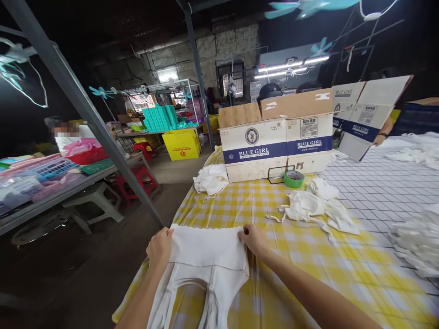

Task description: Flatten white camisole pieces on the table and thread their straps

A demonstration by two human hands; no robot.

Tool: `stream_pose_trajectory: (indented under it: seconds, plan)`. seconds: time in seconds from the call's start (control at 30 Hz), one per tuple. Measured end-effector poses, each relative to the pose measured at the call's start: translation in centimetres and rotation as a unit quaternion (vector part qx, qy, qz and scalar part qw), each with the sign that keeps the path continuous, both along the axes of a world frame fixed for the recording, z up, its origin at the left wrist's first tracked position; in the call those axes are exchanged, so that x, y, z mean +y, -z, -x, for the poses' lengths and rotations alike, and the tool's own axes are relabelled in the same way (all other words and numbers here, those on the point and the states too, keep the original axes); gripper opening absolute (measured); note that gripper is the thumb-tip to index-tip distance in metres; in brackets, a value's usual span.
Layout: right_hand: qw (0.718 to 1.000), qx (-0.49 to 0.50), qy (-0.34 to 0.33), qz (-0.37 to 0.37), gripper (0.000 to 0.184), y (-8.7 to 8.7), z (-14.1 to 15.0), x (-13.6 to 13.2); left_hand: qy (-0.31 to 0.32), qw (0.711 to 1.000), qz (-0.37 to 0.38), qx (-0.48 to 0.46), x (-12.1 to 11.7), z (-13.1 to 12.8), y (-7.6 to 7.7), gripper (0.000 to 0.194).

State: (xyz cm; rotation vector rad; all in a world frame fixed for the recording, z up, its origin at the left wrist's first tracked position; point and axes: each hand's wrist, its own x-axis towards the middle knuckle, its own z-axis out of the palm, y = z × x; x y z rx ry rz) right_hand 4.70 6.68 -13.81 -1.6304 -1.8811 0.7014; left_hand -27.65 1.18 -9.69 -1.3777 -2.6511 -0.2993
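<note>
A white strappy garment, like a camisole top [208, 246], lies spread over the near edge of the table, its wide band away from me and its straps towards me. My left hand [160, 246] pinches the band's far left corner between thumb and fingers. At the far right corner, my right hand [254, 240] grips the same band, fingers closed on the cloth. The band is stretched flat between both hands. Yellow checked cloth shows through the opening between the straps.
On the yellow checked tablecloth [247, 205] stand a cardboard box [274, 148] and a roll of green tape [294, 179]. White garments [305, 205] lie to the right, another crumpled one [211, 178] at left. A metal post [113, 151] rises left of the table. Other people are beyond.
</note>
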Motion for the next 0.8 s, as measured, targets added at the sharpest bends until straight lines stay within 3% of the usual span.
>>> stream_pose_trajectory:
  seconds: [0.17, 0.27, 0.37, 0.47, 0.57, 0.67, 0.73, 0.8]
  plan:
    - [1.0, -0.015, 0.004, -0.017, 0.011, 0.1, 0.0, -0.3, 0.022, 0.998, 0.03, 0.047, -0.3, -1.2, -0.4, 0.039]
    - [0.998, -0.026, 0.007, -0.055, 0.009, -0.6, -0.9, -0.9, 0.034, 0.985, 0.057, 0.158, -1.2, -2.5, -1.5, 0.042]
    - [0.992, -0.057, 0.025, -0.109, 0.023, -1.6, -4.0, -0.8, 0.058, 0.96, 0.037, 0.273, -1.9, -3.9, -3.0, 0.044]
    - [0.981, -0.108, 0.067, -0.147, 0.033, -2.7, -9.5, 0.2, 0.127, 0.95, -0.006, 0.284, -1.5, -5.4, -4.0, 0.044]
    - [0.965, -0.161, 0.128, -0.163, 0.037, -3.7, -15.4, 1.6, 0.22, 0.957, -0.034, 0.188, 0.5, -8.9, -4.0, 0.037]
    - [0.958, -0.191, 0.14, -0.162, 0.025, -4.3, -19.1, 2.6, 0.317, 0.947, -0.051, -0.008, 2.7, -15.2, -3.0, 0.031]
    - [0.961, -0.2, 0.109, -0.159, 0.011, -4.6, -19.9, 2.3, 0.381, 0.905, -0.027, -0.188, 3.6, -20.5, -2.3, 0.03]
    - [0.963, -0.204, 0.065, -0.162, 0.011, -4.9, -19.3, 1.1, 0.407, 0.824, 0.025, -0.393, 3.9, -25.7, -1.6, 0.037]
